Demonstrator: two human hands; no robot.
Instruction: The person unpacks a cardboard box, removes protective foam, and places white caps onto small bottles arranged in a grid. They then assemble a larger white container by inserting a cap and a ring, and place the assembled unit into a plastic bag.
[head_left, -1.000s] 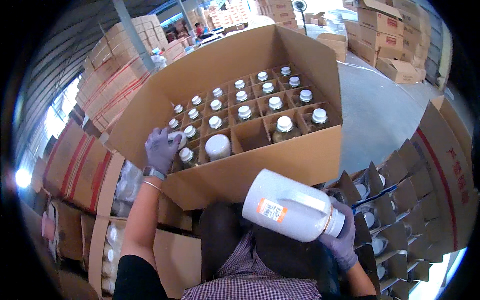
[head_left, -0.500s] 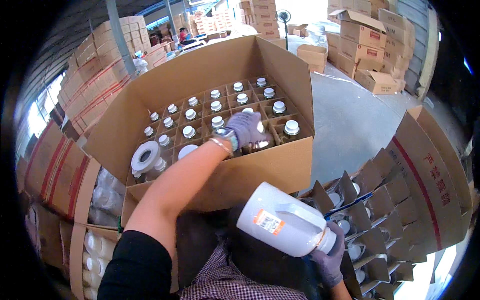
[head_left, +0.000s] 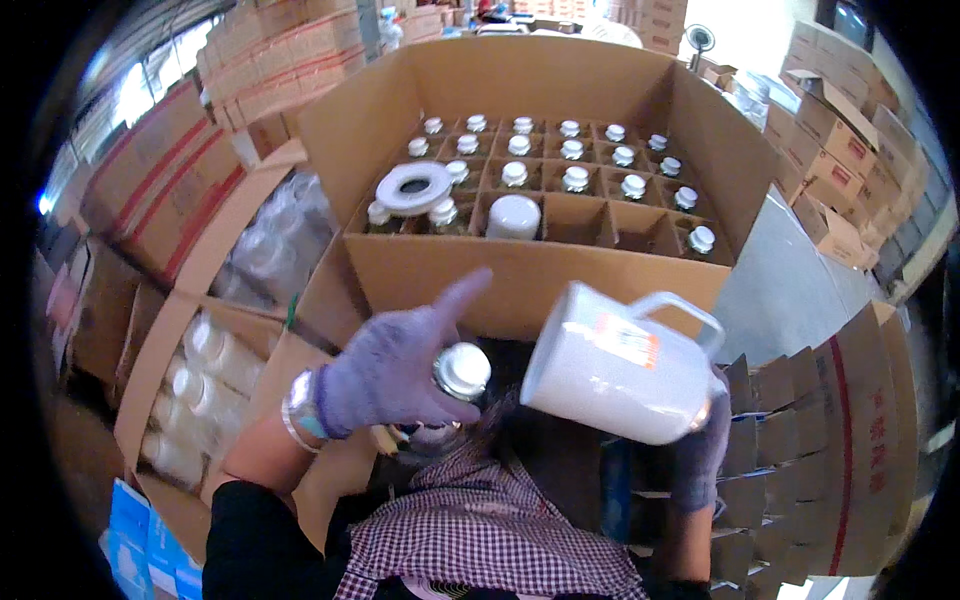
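My left hand (head_left: 395, 365), in a purple-grey glove, is curled round a bottle with a white cap (head_left: 463, 370) just above my lap. Its index finger sticks out, and the bottle's body is mostly hidden below the cap. My right hand (head_left: 705, 440), gloved too, grips the narrow end of a white jug (head_left: 615, 370) with a side handle and an orange-and-white sticker. The jug lies tilted, its wide end towards the left. Ahead, an open carton (head_left: 540, 275) with cardboard dividers holds rows of white-capped bottles (head_left: 515, 173); several front cells have no bottle.
A white roll of tape (head_left: 414, 188) and a white round-topped object (head_left: 513, 217) sit at the carton's front left. Cartons of clear bottles (head_left: 215, 395) stand at my left. Another divided carton (head_left: 860, 430) is at my right. Stacked boxes (head_left: 835, 160) and a fan (head_left: 700, 40) are beyond.
My left hand has come back out of the carton towards my lap, now with a capped bottle. The jug has turned and shifted right and upward in my right hand. The view has swung left.
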